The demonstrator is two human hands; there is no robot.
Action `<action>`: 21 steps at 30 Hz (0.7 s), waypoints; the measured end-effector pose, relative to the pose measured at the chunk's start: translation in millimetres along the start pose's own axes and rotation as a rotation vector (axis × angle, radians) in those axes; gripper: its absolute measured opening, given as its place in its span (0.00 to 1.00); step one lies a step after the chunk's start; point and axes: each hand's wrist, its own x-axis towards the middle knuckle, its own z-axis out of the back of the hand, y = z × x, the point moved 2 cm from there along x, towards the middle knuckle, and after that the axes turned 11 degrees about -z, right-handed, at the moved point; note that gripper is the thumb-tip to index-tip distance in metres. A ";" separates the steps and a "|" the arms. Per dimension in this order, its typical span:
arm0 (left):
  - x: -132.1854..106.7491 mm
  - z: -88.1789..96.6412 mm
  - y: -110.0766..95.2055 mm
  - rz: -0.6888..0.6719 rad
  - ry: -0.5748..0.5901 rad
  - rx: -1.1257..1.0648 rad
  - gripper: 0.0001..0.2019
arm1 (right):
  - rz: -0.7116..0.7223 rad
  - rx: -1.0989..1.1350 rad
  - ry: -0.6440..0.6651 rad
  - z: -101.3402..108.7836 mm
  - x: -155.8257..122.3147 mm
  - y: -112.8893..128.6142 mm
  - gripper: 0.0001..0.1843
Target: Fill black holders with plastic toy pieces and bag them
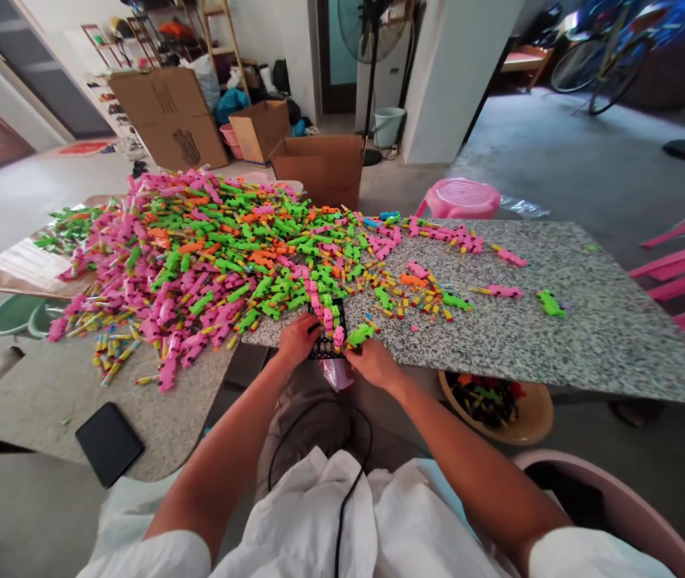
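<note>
A small black grid tray [321, 347] sits at the table's near edge, with a row of pink plastic toy pieces [327, 319] running over it. My left hand [299, 339] is at the tray's left side, fingers curled over its edge. On the other side, my right hand [377, 363] has its fingers closed at a green animal-shaped toy piece [360, 334] beside the tray; the fingertips are partly hidden. Beyond both hands spreads a big heap of pink, green and orange toy pieces [197, 241], many with yellow and clear stick-like parts.
The speckled stone table [589, 321] carries a few scattered pieces on the right. A black phone-like slab [109, 444] lies at left. Below the table is a basin [535, 413] with dark pieces. A pink stool [462, 198] and an open cardboard box [324, 164] stand behind.
</note>
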 end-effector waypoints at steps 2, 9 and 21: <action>-0.3 -1.0 1.2 -0.007 -0.006 0.000 0.12 | 0.081 -0.116 -0.073 0.4 -1.8 4.2 0.14; -0.7 -2.7 3.8 -0.010 -0.021 -0.008 0.11 | 0.113 -0.079 -0.019 0.7 3.3 -3.8 0.15; -0.6 -5.9 6.2 0.012 -0.019 0.000 0.10 | 0.026 0.006 0.086 8.9 5.9 -7.6 0.20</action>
